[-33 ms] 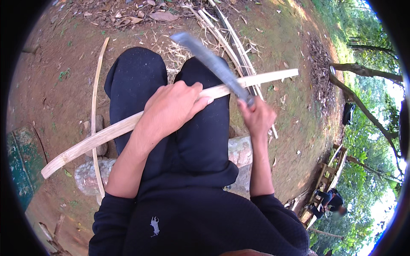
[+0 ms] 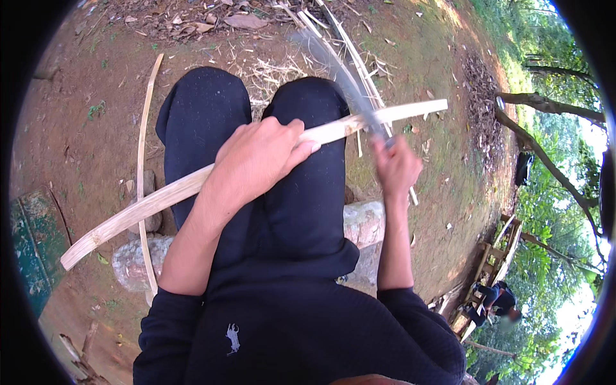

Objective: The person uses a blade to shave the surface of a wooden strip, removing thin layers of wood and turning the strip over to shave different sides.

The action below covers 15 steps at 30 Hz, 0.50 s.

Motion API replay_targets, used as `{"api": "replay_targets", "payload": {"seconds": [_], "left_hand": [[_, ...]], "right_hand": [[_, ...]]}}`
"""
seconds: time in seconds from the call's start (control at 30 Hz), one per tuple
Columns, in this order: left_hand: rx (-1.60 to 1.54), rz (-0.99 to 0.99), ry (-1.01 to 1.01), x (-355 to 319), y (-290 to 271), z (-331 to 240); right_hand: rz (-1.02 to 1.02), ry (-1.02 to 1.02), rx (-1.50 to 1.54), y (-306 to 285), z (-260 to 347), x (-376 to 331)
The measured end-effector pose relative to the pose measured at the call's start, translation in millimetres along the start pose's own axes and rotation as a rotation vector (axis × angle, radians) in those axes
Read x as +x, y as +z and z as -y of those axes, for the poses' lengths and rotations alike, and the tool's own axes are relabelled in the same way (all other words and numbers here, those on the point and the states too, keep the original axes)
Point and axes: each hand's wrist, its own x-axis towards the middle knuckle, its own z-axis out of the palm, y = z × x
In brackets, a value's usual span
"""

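Note:
Across my thighs lies a pale split-wood strip [image 2: 144, 206], slanting from lower left to upper right. My left hand [image 2: 260, 157] is closed around its middle, the thumb pressed along it. My right hand [image 2: 398, 170] grips the handle of a machete [image 2: 343, 74] to the right of my knees. Its blade, blurred by motion, crosses the strip near its right end and points up and left. A thin wood sliver [image 2: 359, 144] shows just below the strip by the blade.
A narrower wood strip [image 2: 142, 154] stands to my left beside a log [image 2: 128, 264]. Wood shavings [image 2: 273, 76] and long split strips [image 2: 346, 48] lie on the ground ahead. A green weathered panel [image 2: 35, 247] is at far left. Another person [image 2: 494, 301] sits at far right.
My right hand and the machete have shifted slightly right, the blade tip swinging right and up a little. A sliver now shows below the strip. My left hand holds its place.

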Motion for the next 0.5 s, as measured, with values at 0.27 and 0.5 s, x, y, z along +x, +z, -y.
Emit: {"api": "replay_targets", "payload": {"seconds": [0.27,0.5], "left_hand": [[0.028,0.06,-0.042,2.6,-9.4,-5.0],[-0.014,0.017,-0.047,7.1,-1.6,-3.1]], "right_hand": [[0.113,0.095,0.155,-4.6,16.9,-15.8],[-0.049,-0.024,0.132,-6.9,24.8,-7.5]]}}
